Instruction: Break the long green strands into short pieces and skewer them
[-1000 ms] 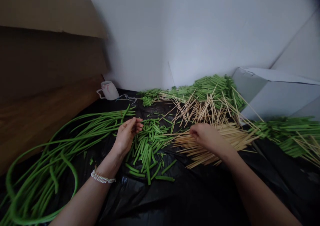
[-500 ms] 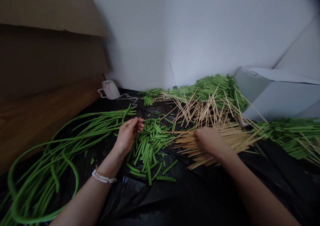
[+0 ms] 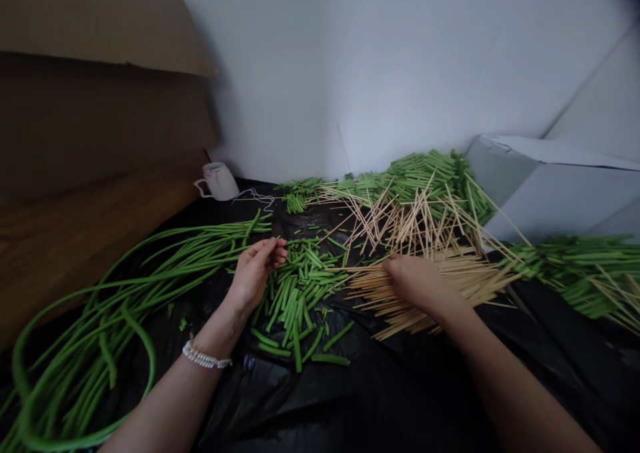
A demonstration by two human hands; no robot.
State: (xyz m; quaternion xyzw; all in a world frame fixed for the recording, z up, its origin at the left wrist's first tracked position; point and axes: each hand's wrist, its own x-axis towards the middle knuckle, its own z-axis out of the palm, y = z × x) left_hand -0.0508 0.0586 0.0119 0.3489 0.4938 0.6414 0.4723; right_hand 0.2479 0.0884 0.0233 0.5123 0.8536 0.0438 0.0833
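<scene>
My left hand (image 3: 259,264), with a beaded bracelet on its wrist, is closed in a pinch above the left edge of a pile of cut green bean pieces (image 3: 315,273). What its fingertips hold is hard to make out; a thin green piece lies in line with them. Long uncut beans (image 3: 165,249) stretch out to its left. My right hand (image 3: 417,281) rests over a heap of thin wooden skewers (image 3: 465,279), its fingers mostly hidden. One skewer points left from its pinched fingertips, over the cut pieces.
Bundles of bean pieces threaded on skewers (image 3: 425,179) are stacked against the white wall. More bundles (image 3: 590,266) lie at right, by a white box (image 3: 565,186). A white mug (image 3: 220,181) stands at back left, near a cardboard box (image 3: 100,106). Black plastic sheeting (image 3: 320,406) covers the surface.
My right hand has shifted slightly left over the skewers, its fingertips drawn closer to the cut bean pieces. My left hand stays nearly where it was.
</scene>
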